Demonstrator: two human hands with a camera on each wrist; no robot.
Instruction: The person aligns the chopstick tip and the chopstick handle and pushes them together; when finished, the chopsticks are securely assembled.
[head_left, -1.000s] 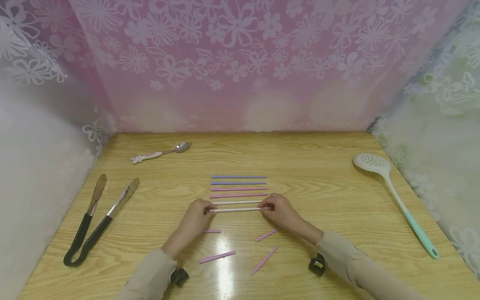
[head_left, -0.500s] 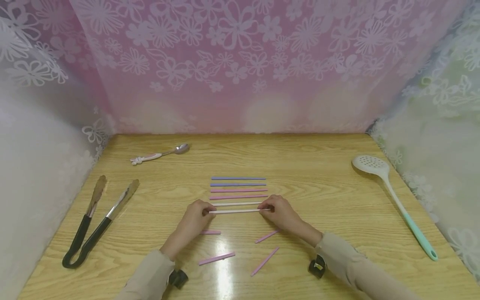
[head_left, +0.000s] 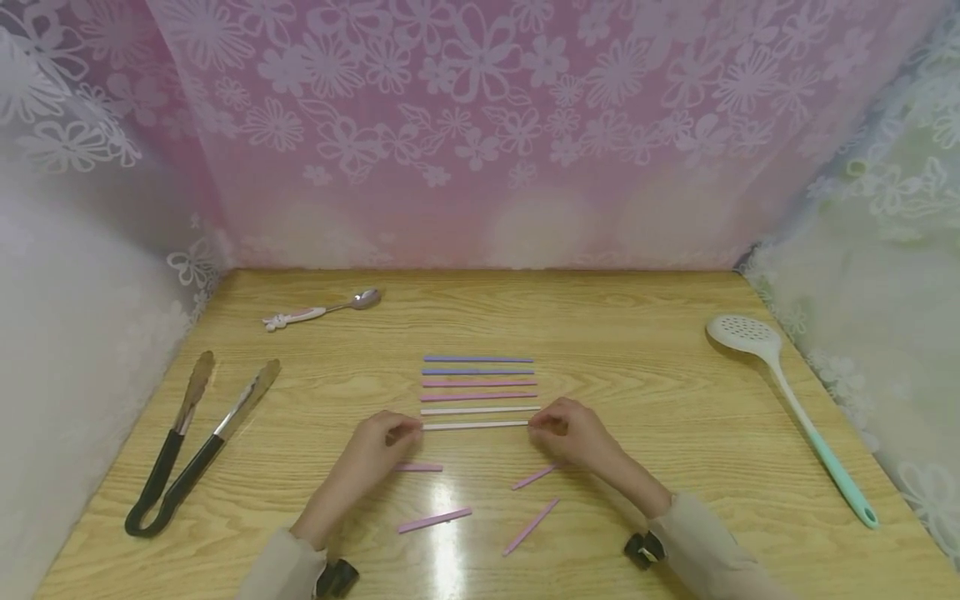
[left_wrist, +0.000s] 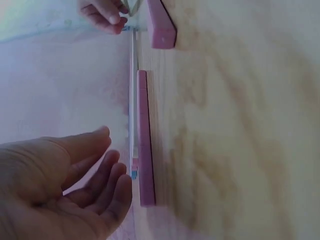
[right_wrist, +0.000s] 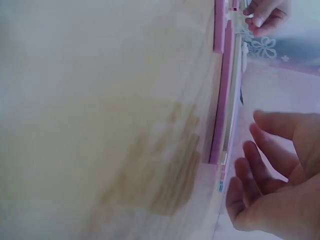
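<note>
Six slim chopsticks lie in parallel rows mid-table in the head view: blue chopsticks (head_left: 480, 372) at the back, pink chopsticks (head_left: 480, 396), then white chopsticks, a rear one (head_left: 480, 410) and a front one (head_left: 476, 426). At the front white chopstick's left end is my left hand (head_left: 378, 442), its thumb and fingertips apart in the left wrist view. My right hand (head_left: 581, 435) is at the right end, and a gap shows between its thumb and fingers in the right wrist view. Neither hand holds anything.
Closer to me lie several short pink sticks (head_left: 435, 521), partly under the left hand. Black-handled tongs (head_left: 176, 467) lie spread at left, a spoon (head_left: 322, 309) at back left. A slotted turner (head_left: 795, 400) lies at right. Floral curtains (head_left: 480, 167) border the wooden table (head_left: 615, 317).
Both hands have let go of the front white chopstick and moved slightly outward and toward me. That chopstick stays lying in its row, its ends now more visible.
</note>
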